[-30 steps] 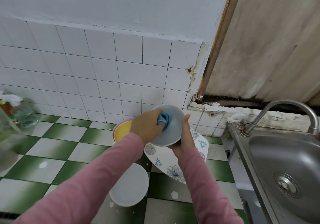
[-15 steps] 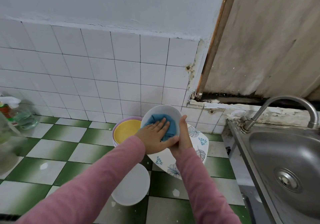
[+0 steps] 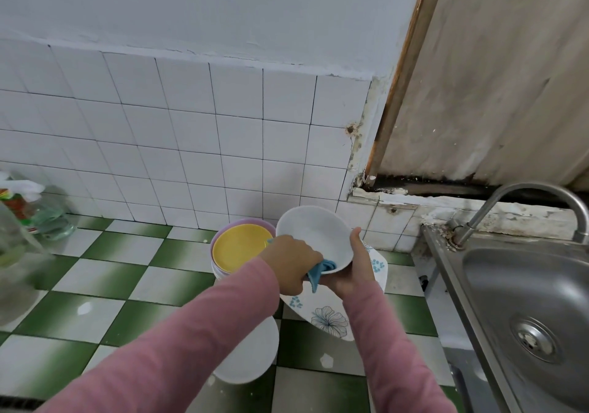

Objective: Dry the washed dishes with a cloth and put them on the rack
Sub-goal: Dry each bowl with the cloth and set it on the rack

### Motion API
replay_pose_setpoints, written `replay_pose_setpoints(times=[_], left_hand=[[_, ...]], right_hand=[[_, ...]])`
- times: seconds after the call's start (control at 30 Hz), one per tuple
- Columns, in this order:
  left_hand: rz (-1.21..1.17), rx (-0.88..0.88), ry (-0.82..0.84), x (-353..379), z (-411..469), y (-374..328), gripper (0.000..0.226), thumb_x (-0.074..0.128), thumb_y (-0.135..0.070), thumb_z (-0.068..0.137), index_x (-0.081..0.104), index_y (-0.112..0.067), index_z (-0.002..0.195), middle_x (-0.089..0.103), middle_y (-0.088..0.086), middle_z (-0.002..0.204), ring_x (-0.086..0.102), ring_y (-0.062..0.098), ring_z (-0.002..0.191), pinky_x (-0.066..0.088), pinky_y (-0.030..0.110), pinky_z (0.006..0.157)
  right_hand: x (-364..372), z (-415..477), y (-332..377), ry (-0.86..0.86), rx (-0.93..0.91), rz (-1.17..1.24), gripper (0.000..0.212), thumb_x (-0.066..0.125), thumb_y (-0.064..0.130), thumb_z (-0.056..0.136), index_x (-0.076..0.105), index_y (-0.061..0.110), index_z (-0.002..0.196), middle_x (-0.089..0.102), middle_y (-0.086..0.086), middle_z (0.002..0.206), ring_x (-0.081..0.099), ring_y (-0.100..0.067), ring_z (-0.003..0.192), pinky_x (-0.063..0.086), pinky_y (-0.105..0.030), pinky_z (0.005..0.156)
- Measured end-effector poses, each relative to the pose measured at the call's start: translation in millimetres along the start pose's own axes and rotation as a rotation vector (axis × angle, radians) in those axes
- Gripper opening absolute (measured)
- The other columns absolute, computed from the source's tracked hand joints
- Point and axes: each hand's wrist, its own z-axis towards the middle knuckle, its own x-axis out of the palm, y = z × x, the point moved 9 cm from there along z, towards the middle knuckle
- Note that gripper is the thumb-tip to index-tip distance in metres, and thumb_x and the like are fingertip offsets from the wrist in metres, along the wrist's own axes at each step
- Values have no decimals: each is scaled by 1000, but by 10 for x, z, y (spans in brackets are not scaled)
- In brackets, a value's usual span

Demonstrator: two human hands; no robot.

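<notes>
A white bowl (image 3: 314, 237) is held tilted above the counter, its hollow facing me. My right hand (image 3: 355, 269) grips it from below at the right rim, thumb up along the edge. My left hand (image 3: 291, 266) clutches a blue cloth (image 3: 320, 270) against the bowl's lower left rim. Under the hands lies a floral oval plate (image 3: 331, 317). A stack of plates with a yellow one (image 3: 237, 248) on top stands behind my left hand. A white bowl (image 3: 247, 353) sits on the counter beneath my left forearm. No rack is in view.
The counter (image 3: 105, 280) is tiled green and white. A steel sink (image 3: 526, 310) with a curved tap (image 3: 522, 196) lies to the right. Clear bottles (image 3: 35, 215) stand at the far left against the white tiled wall.
My left hand has drawn the blue cloth out of the bowl's hollow down to its lower rim. The bowl has turned so that its bare inside shows.
</notes>
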Motion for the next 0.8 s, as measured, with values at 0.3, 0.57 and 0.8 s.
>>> replay_pose_setpoints(times=[0.3,0.57,0.8], left_hand=[[-1206,-235,-201,-70,-149,512,23,76,-29,85,64,-19,101,65,-9,84,60,6,76,45,15,63],[-2132,-325,-350,106,-260,584,31,70,-18,74,66,-12,104,76,6,91,73,22,79,61,37,65],[-2207,-541,-438,338,-337,786,54,70,-41,75,64,-9,117,73,14,109,71,31,97,59,47,81]], right_hand=[[-170,-74,25,-20,104,-113,79,55,81,74,63,24,128,60,-17,128,55,-38,114,47,-53,91],[-8,-66,-106,10,-16,281,45,56,31,87,60,7,125,66,-20,122,60,-38,108,59,-40,74],[224,-244,352,200,-283,408,63,98,-2,26,76,-2,85,76,-16,93,75,-29,81,62,-45,62]])
